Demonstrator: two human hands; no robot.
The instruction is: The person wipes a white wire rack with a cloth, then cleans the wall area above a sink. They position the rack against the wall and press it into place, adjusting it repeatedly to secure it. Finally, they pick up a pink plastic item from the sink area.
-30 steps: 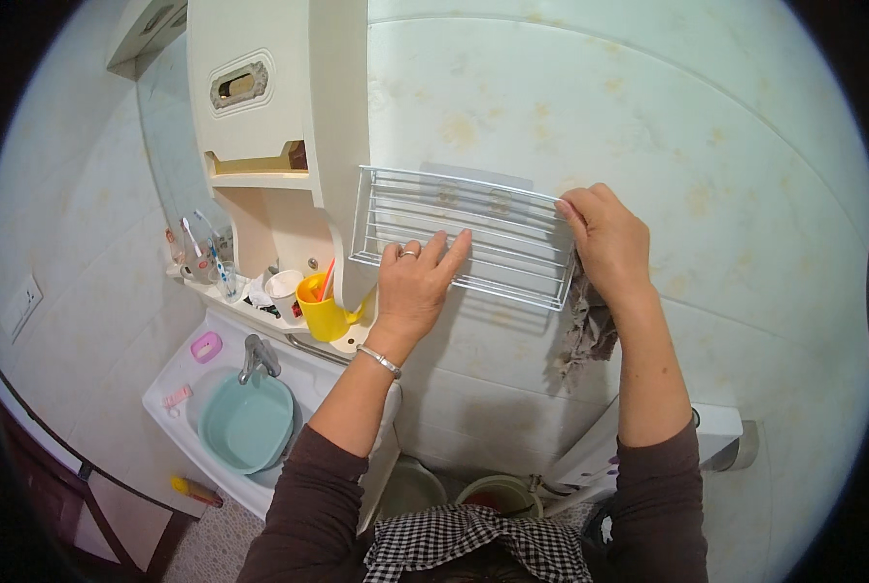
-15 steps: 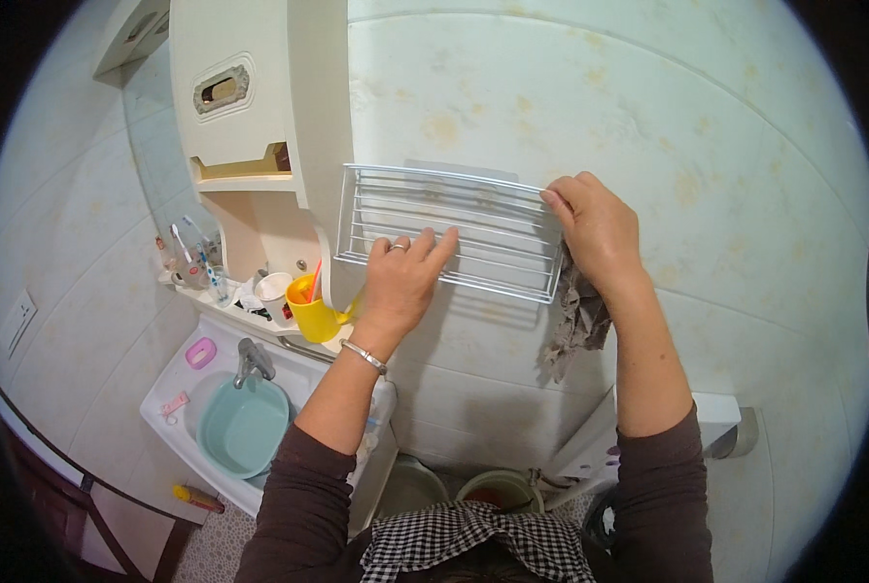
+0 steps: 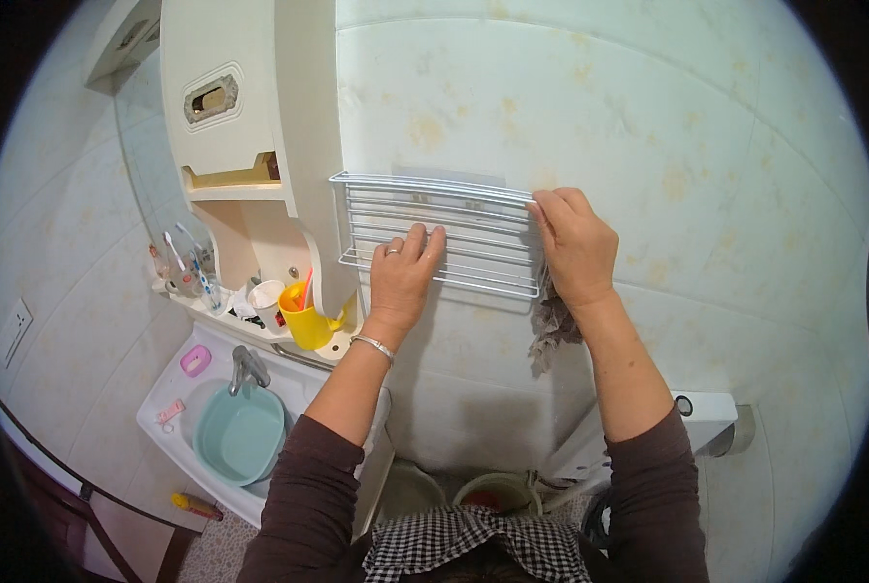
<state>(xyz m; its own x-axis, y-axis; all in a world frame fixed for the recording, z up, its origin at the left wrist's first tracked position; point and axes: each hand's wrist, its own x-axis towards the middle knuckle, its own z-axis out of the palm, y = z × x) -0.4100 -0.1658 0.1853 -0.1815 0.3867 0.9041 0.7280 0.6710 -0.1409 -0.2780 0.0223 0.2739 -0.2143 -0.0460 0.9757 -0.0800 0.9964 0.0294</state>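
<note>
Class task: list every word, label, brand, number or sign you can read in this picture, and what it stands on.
Readable text: none.
White cup: a small red mark, too small to read.
Yellow item at lower left: any print too small to read.
Wire rack: no lettering visible.

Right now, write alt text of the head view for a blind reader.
A bare right hand grips a silver wire rack, also touched by the bare left hand, before a pale patterned wall. Grey cloth hangs below the right hand.
</note>
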